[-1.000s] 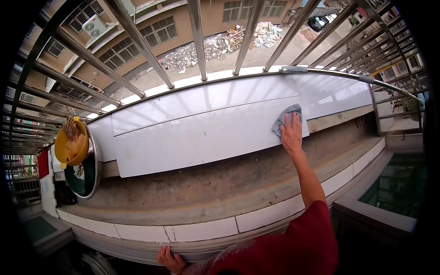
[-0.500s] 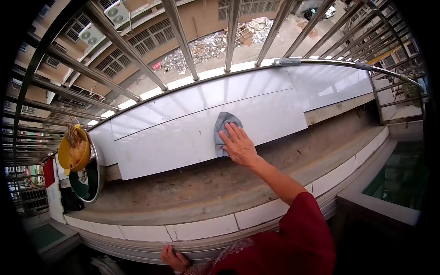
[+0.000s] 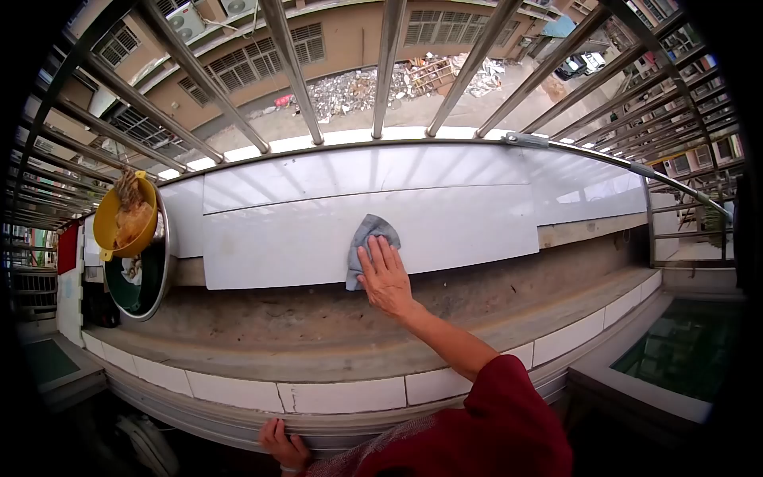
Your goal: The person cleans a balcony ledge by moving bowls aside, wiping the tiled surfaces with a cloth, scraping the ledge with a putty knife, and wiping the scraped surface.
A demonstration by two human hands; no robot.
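Observation:
Pressed flat on a grey-blue cloth point(image 3: 359, 242), my right hand point(image 3: 387, 282) has its fingers stretched out. The cloth lies under my fingers on a glossy white panel point(image 3: 461, 226), near its front edge, and part of it hangs over that edge. My left hand point(image 3: 284, 445) rests at the bottom on the metal window frame point(image 3: 334, 433), its fingers bent over the frame's edge. Whether the left fingers hold anything more than the frame is not visible.
Metal bars point(image 3: 385, 71) rise behind the panel. At the left, a yellow colander point(image 3: 102, 226) with dried food sits over a metal basin point(image 3: 164, 278). A grey-jointed pole point(image 3: 588, 153) lies at the right. A white-tiled ledge point(image 3: 342, 395) runs in front.
My right hand and the cloth have moved left along the white panel from its right end. The camera view has shifted a little. My left hand stays on the frame.

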